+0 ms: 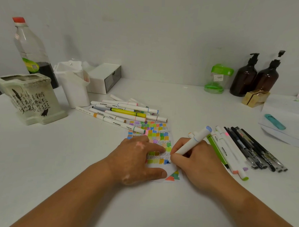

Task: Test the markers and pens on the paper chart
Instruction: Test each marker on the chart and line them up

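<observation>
**Hands on the chart, a blue swatch going down**

Nearest the viewer, the left hand (136, 157) lies flat on the near-left part of the paper chart (159, 132). Its fingers are straight and spread, and the forefinger and thumb press the sheet down on the white surface (65, 169). The right hand (194, 160) sits at the chart's right edge, fingers curled round a white blue-capped marker (193, 142) in a writing grip. The barrel slants up and away to the right, and the tip is down in the chart's lowest row, just beside a dark blue patch.

The step in hand looks like the test stroke itself: one more colour going into the grid. Most of the sheet already carries rows of coloured patches with black squiggles between them. Only the near strip is bare, apart from a small orange and green triangle at its near corner.

Next, the job probably calls for lifting the tip clear, capping this marker and setting it down. A fresh one would then come from one of the supplies, with the left hand pinning the paper so it cannot slide.

A heap of white-barrelled markers (128, 110) lies just beyond the chart, one of them overlapping its far-left corner. A row of markers and black pens (236, 148) lies to the chart's right, near the writing hand. Which group has been tested cannot be told from here.
</observation>
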The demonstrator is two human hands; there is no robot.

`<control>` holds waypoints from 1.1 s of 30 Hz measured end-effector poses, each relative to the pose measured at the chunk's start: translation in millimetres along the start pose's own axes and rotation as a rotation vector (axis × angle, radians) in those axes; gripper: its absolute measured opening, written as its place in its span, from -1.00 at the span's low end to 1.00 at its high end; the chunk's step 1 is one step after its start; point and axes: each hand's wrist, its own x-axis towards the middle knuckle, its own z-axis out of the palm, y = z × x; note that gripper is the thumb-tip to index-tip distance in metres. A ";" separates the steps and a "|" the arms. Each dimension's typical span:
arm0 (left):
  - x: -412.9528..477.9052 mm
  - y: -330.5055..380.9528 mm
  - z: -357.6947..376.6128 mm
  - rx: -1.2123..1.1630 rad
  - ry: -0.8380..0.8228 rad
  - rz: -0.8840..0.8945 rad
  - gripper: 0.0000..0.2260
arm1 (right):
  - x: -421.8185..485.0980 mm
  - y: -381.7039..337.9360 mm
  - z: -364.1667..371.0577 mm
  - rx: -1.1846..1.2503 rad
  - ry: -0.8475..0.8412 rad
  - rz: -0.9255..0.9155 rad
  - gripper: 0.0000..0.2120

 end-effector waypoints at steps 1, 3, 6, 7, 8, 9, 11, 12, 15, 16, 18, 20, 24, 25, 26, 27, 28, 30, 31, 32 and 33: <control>0.3 -0.2 -0.2 0.001 0.001 0.000 -0.33 | 0.0 -0.2 0.1 -0.005 0.006 -0.003 -0.87; 0.4 -0.2 -0.2 0.003 -0.003 -0.001 -0.33 | -0.2 -0.7 0.2 -0.010 -0.004 -0.011 -0.86; -1.5 -0.1 0.0 -0.040 0.001 -0.006 -0.31 | -0.1 1.0 -4.0 0.063 0.073 -0.008 -0.87; -2.2 0.1 -0.7 -0.098 0.022 -0.015 -0.31 | 1.3 2.8 -7.9 0.147 0.129 0.009 -0.87; -2.9 0.3 -2.2 -0.175 0.061 -0.032 -0.35 | 2.8 4.7 -12.7 0.264 0.173 0.033 -0.86; -2.7 0.2 -4.0 -0.263 0.114 -0.048 -0.44 | 3.9 6.2 -17.8 0.393 0.196 0.058 -0.85; -1.4 -0.8 -9.9 -0.477 0.213 -0.076 -0.70 | 5.2 7.0 -25.7 0.573 0.204 0.081 -0.82; -1.5 -1.2 -12.5 -0.578 0.242 -0.080 -0.76 | 5.3 6.8 -27.8 0.607 0.198 0.077 -0.80; -2.3 2.3 -18.0 -0.732 0.270 -0.081 -0.72 | 4.9 5.1 -30.5 0.697 0.166 0.048 -0.80; -1.9 3.6 -18.1 -0.787 0.258 -0.071 -0.69 | 4.8 4.6 -31.3 0.767 0.145 0.047 -0.80; -0.9 5.5 -17.8 -0.963 0.220 -0.080 -0.63 | 4.2 3.0 -32.7 0.918 0.094 0.059 -0.79; -0.2 5.7 -18.0 -1.107 0.202 -0.127 -0.56 | 3.4 1.5 -33.3 0.976 0.068 0.052 -0.79; 1.0 3.3 -17.0 -1.086 0.195 -0.145 -0.75 | 2.4 0.8 -32.5 0.893 0.090 -0.006 -0.76; 0.8 2.9 -16.6 -1.070 0.187 -0.133 -0.78 | 2.2 1.0 -32.5 0.878 0.093 -0.012 -0.79; 0.5 2.8 -16.4 -1.059 0.181 -0.119 -0.79 | 2.3 1.4 -32.5 0.874 0.090 -0.014 -0.83; 0.3 3.0 -16.6 -1.042 0.181 -0.103 -0.79 | 2.5 1.8 -32.3 0.876 0.080 -0.015 -0.87; -0.3 3.4 -17.0 -1.020 0.186 -0.086 -0.79 | 2.6 2.2 -32.2 0.878 0.068 -0.015 -0.92; -0.5 5.1 -17.8 -0.970 0.187 -0.065 -0.78 | 2.8 2.6 -31.2 0.872 0.042 -0.016 -0.97; -0.7 6.0 -17.4 -0.949 0.178 -0.061 -0.77 | 2.5 2.9 -30.2 0.862 0.029 -0.018 -0.96; -0.9 6.7 -16.6 -0.926 0.168 -0.057 -0.77 | 1.8 2.9 -28.8 0.848 0.017 -0.022 -0.95; -1.2 7.4 -15.6 -0.901 0.161 -0.053 -0.76 | 1.1 2.5 -27.0 0.829 0.003 -0.028 -0.95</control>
